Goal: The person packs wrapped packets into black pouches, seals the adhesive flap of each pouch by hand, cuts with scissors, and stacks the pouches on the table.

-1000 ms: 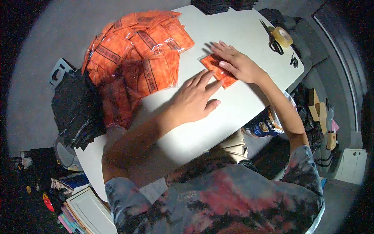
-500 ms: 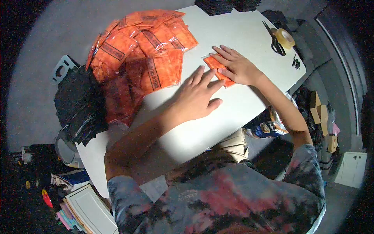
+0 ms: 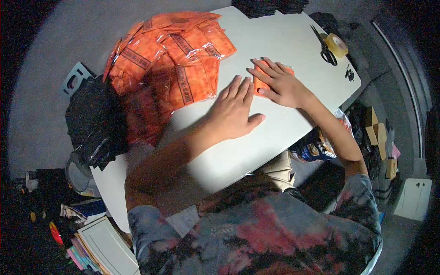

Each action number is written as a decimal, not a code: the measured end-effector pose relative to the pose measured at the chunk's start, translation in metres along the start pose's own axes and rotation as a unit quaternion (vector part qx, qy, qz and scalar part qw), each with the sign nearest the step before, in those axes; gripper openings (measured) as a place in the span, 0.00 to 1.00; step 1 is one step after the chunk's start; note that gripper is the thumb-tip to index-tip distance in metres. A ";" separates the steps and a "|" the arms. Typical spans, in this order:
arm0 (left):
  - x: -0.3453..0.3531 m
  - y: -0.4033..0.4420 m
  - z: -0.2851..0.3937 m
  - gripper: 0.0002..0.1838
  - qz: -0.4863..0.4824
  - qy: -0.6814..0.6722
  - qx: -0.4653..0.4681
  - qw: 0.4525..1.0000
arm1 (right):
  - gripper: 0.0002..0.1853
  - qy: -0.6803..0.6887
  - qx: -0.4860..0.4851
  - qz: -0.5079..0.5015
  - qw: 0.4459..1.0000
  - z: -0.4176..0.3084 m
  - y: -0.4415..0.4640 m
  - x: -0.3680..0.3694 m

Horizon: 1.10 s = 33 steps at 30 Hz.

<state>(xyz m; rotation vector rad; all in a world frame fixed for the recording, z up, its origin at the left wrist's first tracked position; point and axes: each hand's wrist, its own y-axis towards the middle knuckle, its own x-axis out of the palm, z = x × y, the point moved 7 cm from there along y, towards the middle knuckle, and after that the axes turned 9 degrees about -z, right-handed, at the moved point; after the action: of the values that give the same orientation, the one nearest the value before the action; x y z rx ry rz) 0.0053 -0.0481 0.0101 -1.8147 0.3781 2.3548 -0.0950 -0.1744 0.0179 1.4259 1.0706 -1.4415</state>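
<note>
A flat orange packet (image 3: 261,86) lies on the white table under my right hand (image 3: 283,85). The fingers of that hand are spread across the packet, covering most of it, with the palm down. Just to its left, my left hand (image 3: 232,110) is flat with its fingers stretched out and the thumb apart. Nothing is in it, and its fingertips are close to the packet's left edge. A large heap of orange packets (image 3: 192,82) in clear plastic, with dark printed labels, spreads over the table beyond my left hand.
Black bagged items (image 3: 94,121) sit at the table's left edge. Black scissors (image 3: 326,52), a tape roll (image 3: 337,45) and small black pieces (image 3: 349,73) lie at the right end of the white table (image 3: 293,34). Black stacks (image 3: 256,7) stand at the far edge.
The orange packet has turned on the table and more of its upper edge shows. My right hand has shifted slightly right with it. My left fingers have drawn closer together.
</note>
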 end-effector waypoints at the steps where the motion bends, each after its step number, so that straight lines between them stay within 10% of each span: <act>1: 0.001 0.000 0.000 0.51 0.007 0.004 0.004 1.000 | 0.37 0.010 0.003 -0.009 1.000 0.001 0.000 0.000; 15: -0.006 -0.002 -0.002 0.54 0.025 -0.033 -0.010 0.999 | 0.24 -0.139 0.192 -0.137 0.962 0.019 -0.020 -0.038; 18: -0.004 -0.001 -0.005 0.54 0.026 -0.038 -0.012 0.999 | 0.23 -0.109 0.252 -0.347 0.897 0.007 -0.049 -0.030; 21: -0.004 -0.001 -0.003 0.52 0.023 -0.040 -0.006 0.999 | 0.15 -0.074 0.236 -0.007 0.969 -0.016 -0.062 -0.050; 30: -0.019 0.001 0.002 0.38 0.067 -0.097 0.089 0.989 | 0.27 -0.018 0.291 -0.108 0.951 -0.041 -0.076 -0.058; 32: -0.007 0.004 0.006 0.39 0.039 -0.086 0.097 0.991 | 0.34 -0.032 0.139 0.138 0.980 -0.047 -0.071 -0.062; 33: -0.005 0.004 0.007 0.39 0.035 -0.086 0.099 0.991 | 0.42 0.021 0.116 0.088 0.989 -0.041 -0.066 -0.049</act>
<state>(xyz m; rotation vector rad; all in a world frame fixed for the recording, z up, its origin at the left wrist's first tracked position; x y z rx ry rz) -0.0014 -0.0501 0.0171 -1.5227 0.6361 2.3984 -0.1452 -0.1161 0.0680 1.6779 0.7986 -1.4484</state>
